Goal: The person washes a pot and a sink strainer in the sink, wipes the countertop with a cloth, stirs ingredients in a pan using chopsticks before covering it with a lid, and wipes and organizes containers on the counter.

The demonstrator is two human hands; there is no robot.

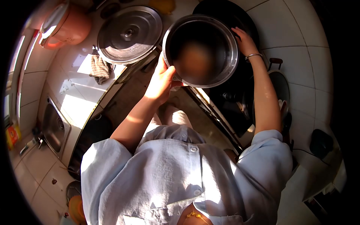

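Note:
A deep round metal pot (pixel 225 37) is held out in front of me, tilted so that I look into it. A blurred orange-brown patch lies inside it; I cannot make out what it is. My left hand (pixel 160 80) grips the pot at its near left side, thumb by the rim and the other fingers partly hidden beneath. On the far right side, my right hand (pixel 245 42) has its fingers closed against the rim, with a bracelet at the wrist. Left of the pot, a large round metal lid (pixel 119 39) lies on the counter.
A checked cloth (pixel 100 69) lies on the left counter (pixel 73 88). Behind it stands a pinkish-orange container (pixel 73 28). A metal sink (pixel 50 122) is farther left. On the right, a dark pan (pixel 249 17) and another round pan (pixel 279 86) stand near the tiled wall (pixel 288 26).

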